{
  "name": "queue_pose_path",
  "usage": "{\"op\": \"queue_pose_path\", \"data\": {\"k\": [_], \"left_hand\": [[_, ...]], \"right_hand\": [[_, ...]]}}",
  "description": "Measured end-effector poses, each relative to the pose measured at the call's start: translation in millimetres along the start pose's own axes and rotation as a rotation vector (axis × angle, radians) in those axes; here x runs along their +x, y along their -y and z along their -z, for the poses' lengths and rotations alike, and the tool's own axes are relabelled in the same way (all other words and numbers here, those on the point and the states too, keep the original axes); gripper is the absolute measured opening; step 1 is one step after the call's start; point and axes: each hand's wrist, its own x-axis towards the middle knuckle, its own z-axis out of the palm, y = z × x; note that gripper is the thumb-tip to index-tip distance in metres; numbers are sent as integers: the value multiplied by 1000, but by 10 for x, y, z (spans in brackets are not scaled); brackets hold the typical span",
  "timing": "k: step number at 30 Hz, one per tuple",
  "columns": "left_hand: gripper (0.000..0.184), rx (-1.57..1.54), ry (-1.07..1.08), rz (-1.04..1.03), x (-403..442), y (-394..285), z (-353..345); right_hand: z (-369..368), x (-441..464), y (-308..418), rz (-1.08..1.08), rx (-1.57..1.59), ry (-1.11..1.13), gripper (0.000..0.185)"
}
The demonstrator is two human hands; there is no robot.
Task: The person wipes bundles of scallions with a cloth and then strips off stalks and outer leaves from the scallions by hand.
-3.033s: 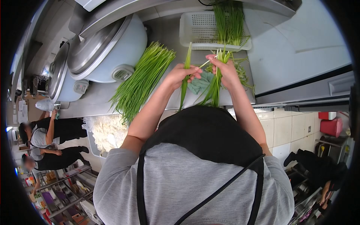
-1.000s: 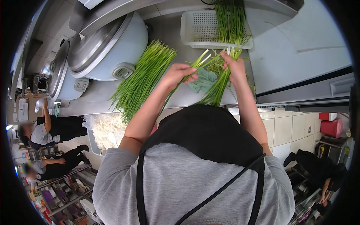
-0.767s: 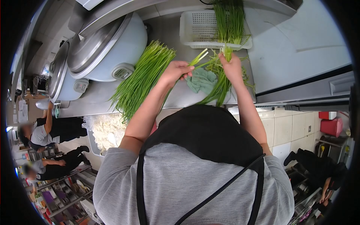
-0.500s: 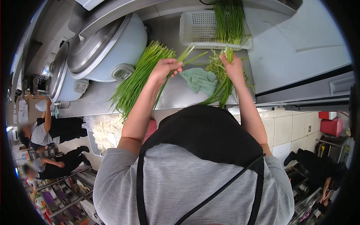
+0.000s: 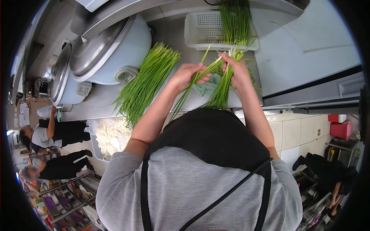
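Seeing two lidded cookers (image 5: 131,50) at far left, then a big pile of green stalks (image 5: 148,82) laid slantwise on the counter (image 5: 173,30). Next, pinching a few loose stalks (image 5: 184,96) in left hand (image 5: 187,75), thumb against fingers. Crossing the fingers, with one end jutting past toward the right hand and the other trailing down toward the apron (image 5: 208,134). Can't tell if any touch the right fingers. Got a green cloth (image 5: 207,87) between hands, partly covered. Gripping a thicker bunch (image 5: 221,92) in right hand (image 5: 237,71), fingers closed just below the pale ends, rest fanning down. Behind: white basket (image 5: 204,29) with more stalks (image 5: 236,25) at its right side. Trimmings (image 5: 250,79) lying right of the right hand.
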Motion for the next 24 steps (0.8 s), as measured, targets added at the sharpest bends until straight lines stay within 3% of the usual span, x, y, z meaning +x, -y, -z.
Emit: {"op": "queue_pose_path", "data": {"k": [5, 11, 24], "left_hand": [[29, 65, -80, -71, 27, 44, 6], [20, 217, -65, -114, -19, 26, -67], [20, 76, -127, -159, -55, -41, -123]], "right_hand": [[14, -11, 8, -134, 186, -55, 24], [-96, -24, -163, 68, -305, 94, 24], [-81, -33, -165, 73, -243, 129, 17]]}}
